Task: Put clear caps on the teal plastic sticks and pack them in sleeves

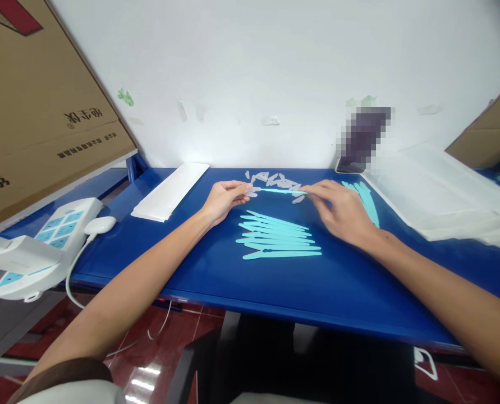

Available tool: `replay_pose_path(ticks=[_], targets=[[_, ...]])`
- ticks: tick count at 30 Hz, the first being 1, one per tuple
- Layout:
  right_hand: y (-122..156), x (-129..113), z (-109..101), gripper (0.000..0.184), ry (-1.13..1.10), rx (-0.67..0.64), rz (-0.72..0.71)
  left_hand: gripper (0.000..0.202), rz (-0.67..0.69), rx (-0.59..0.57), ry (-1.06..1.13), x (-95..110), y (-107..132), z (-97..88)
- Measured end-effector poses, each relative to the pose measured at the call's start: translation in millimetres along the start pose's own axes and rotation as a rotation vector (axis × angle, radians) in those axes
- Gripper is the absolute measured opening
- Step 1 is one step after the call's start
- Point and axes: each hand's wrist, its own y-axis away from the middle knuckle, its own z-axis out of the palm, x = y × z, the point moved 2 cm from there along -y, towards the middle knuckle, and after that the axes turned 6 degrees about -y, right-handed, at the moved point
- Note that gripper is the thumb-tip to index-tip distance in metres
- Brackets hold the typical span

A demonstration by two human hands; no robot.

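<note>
My left hand [226, 197] and my right hand [338, 210] hover over the blue table [199, 269], pinching opposite ends of one thin turquoise plastic stick [277, 191]. The left fingers also close on a small clear cap [253, 193] at the stick's left tip. Just behind the stick lies a scatter of several clear caps [275, 179]. In front of my hands sits a neat pile of several turquoise sticks [279, 240]. More turquoise sticks [365, 199] lie behind my right hand.
A white flat packet [169, 191] lies at the back left. Clear plastic bags [439, 193] cover the right side. A phone [351, 164] leans on the wall. A white power strip [43, 244] and cardboard box [35, 106] stand left.
</note>
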Motion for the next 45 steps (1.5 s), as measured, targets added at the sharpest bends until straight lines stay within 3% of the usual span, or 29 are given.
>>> replay_pose_path(ticks=[12,28,37,41,45], targets=[[1,-1,1,0.038,0.006,0.015,-0.026,0.031,0.023,-0.051,0.016,-2,0,2.1],[-1,-2,-1,0.037,0.005,0.043,0.005,0.033,0.042,-0.013,0.051,1,0,1.0],[1,-15,4,0.033,-0.121,0.023,-0.021,0.038,0.075,-0.149,0.023,0,7,13.5],[1,-13,7,0.029,-0.163,0.002,0.043,0.042,0.100,-0.143,0.034,1,6,13.5],[0,-6,8,0.028,-0.162,-0.008,0.125,0.038,0.138,-0.065,0.111,5,3,7.1]])
